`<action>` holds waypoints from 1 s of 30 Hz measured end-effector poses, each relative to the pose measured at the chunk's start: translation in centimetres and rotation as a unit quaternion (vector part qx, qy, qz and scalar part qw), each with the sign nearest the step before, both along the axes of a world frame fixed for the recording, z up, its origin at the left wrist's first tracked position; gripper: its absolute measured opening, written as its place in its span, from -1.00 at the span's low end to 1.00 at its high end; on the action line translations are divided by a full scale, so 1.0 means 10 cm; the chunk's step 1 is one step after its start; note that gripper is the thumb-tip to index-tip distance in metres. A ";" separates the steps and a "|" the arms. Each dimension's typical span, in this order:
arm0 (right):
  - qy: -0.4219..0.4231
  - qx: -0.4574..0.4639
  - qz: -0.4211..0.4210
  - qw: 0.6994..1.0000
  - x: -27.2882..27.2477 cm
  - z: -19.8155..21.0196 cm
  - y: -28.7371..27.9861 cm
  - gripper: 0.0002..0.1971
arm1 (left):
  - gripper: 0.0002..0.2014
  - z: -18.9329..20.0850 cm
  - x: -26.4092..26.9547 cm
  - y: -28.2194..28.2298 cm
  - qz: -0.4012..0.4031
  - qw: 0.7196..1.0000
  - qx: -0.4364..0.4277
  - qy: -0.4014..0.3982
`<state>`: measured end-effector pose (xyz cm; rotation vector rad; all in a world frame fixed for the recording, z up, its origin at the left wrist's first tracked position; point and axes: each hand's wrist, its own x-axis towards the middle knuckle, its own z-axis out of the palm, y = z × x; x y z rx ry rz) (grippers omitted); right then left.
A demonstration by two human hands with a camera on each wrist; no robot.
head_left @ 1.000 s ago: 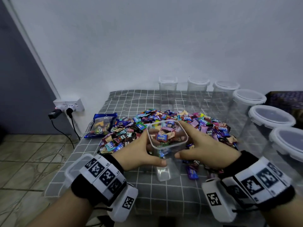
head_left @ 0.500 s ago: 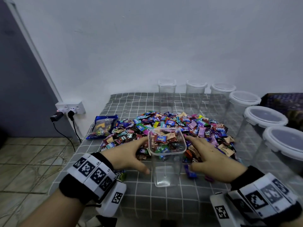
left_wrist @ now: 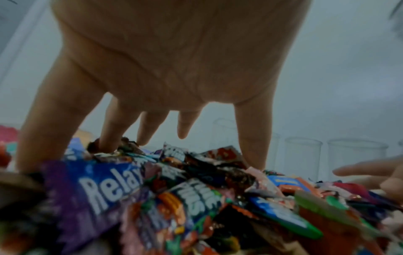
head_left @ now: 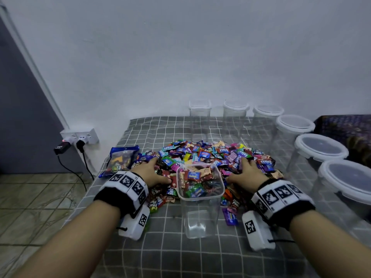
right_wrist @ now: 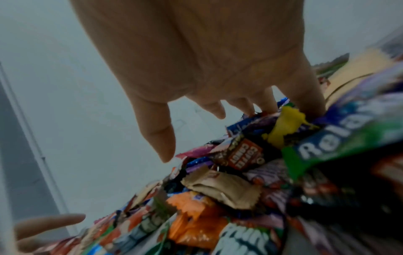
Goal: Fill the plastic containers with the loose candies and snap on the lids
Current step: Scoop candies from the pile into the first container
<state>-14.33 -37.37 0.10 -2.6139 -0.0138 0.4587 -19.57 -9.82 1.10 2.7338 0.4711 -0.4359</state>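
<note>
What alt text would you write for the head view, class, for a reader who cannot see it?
Two hands, left hand and right hand, reach open into a candy pile either side of an open clear container on a checked cloth; lidded containers line the right.

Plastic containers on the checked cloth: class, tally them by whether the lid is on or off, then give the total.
Lidded containers: 6
Open container, no lid, candies inside: 1
Total: 7
</note>
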 end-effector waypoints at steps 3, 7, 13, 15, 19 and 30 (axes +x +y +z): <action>0.027 -0.038 0.031 0.998 0.10 0.00 0.10 0.07 | 0.01 -0.04 0.13 -0.05 -0.019 0.999 0.026 0.035; 0.036 -0.096 0.086 0.991 0.18 0.03 0.20 0.07 | -0.03 -0.06 0.23 -0.09 -0.045 0.996 0.050 0.054; -0.008 -0.148 0.150 0.977 0.27 0.07 0.29 -0.15 | -0.33 -0.02 0.29 -0.06 -0.073 0.994 0.083 0.007; -0.027 -0.159 0.164 0.973 0.28 0.10 0.30 -0.26 | -0.45 -0.01 0.30 -0.06 -0.071 0.994 0.082 -0.019; -0.061 -0.147 0.171 0.972 0.27 0.13 0.33 -0.41 | -0.68 0.01 0.28 -0.10 -0.055 0.992 0.094 -0.066; -0.150 -0.064 0.116 0.980 0.13 0.26 0.25 -0.79 | -0.71 0.15 0.20 -0.19 -0.027 0.989 0.054 -0.135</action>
